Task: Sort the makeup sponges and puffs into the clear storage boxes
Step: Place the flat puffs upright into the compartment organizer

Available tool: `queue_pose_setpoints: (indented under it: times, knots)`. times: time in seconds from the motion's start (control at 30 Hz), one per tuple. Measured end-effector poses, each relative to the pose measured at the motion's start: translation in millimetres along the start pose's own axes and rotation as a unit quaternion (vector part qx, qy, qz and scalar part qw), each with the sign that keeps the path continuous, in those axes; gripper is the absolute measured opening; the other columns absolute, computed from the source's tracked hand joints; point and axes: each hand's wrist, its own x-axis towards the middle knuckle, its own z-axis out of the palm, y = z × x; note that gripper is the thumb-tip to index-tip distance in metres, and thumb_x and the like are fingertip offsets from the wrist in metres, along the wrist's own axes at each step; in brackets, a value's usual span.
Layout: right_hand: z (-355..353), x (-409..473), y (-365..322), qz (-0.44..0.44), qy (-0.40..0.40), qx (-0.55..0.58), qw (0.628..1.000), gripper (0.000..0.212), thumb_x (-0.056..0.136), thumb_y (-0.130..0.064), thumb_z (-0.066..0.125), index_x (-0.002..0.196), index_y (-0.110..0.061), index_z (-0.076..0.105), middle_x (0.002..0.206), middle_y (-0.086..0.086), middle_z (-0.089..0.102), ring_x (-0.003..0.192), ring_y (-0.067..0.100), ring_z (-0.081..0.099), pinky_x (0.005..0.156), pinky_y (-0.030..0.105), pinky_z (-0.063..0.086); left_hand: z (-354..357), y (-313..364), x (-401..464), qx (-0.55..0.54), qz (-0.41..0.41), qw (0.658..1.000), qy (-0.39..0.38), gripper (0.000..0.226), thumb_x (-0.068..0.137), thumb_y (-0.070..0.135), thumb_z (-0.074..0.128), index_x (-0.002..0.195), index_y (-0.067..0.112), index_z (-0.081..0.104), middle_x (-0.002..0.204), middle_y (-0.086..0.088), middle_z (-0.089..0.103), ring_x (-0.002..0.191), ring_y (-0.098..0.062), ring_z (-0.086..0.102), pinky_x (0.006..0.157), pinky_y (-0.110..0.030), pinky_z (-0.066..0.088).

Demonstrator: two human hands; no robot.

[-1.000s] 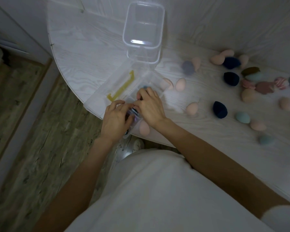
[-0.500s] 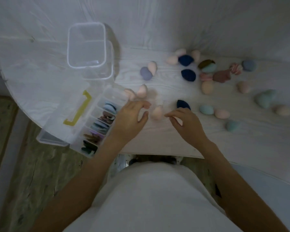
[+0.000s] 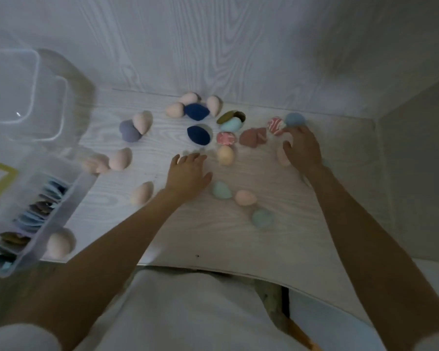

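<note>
Several egg-shaped makeup sponges in pink, navy, teal, lilac and marbled red lie scattered on the white table. My left hand lies palm down in the middle, fingers stretched out and thumb apart, beside a teal sponge; what is under the palm is hidden. My right hand is palm down further right, over a pink sponge, fingertips at a blue sponge. The divided clear box at the left holds flat puffs in its compartments. A tall empty clear box stands behind it.
The divided box hangs over the table's front left edge, its lid with a yellow handle open. One pink sponge sits by that box at the table edge. White walls close the back and right. Floor shows below the edge.
Both hands left the divided box and moved right across the table. The left now covers the spot where a navy sponge lay; the right reached out to the far-right sponges. My view swung right.
</note>
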Motion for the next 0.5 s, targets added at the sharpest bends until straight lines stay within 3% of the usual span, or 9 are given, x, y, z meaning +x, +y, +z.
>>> queue_pose_setpoints:
  times: [0.1, 0.27, 0.5]
  knots:
    - [5, 39, 16, -0.013, -0.053, 0.01, 0.998, 0.05, 0.085, -0.005, 0.054, 0.134, -0.007, 0.047, 0.14, 0.021, 0.042, 0.128, 0.037, 0.038, 0.106, 0.04, 0.029, 6, 0, -1, 0.017, 0.009, 1.0, -0.006, 0.05, 0.094, 0.038, 0.044, 0.138, 0.015, 0.041, 0.149, -0.006, 0.034, 0.133, -0.023, 0.036, 0.114, -0.048, 0.004]
    - [14, 70, 25, 0.031, -0.139, -0.011, 0.99, 0.053, 0.09, -0.024, 0.054, 0.14, -0.031, 0.037, 0.15, 0.017, 0.021, 0.134, 0.041, 0.022, 0.107, 0.048, 0.025, 9, -1, -1, 0.02, 0.008, 1.0, 0.015, 0.042, 0.089, 0.026, 0.053, 0.128, 0.01, 0.052, 0.146, -0.009, 0.039, 0.127, -0.025, 0.046, 0.113, -0.05, 0.004]
    - [36, 27, -26, -0.097, -0.157, 0.066, 0.981, 0.048, 0.083, -0.008, 0.06, 0.129, -0.019, 0.054, 0.128, 0.019, 0.039, 0.115, 0.038, 0.036, 0.097, 0.038, 0.032, 16, -3, 0, 0.01, 0.001, 1.0, 0.029, 0.046, 0.082, 0.021, 0.059, 0.126, 0.01, 0.055, 0.141, -0.009, 0.047, 0.123, -0.024, 0.05, 0.11, -0.053, 0.015]
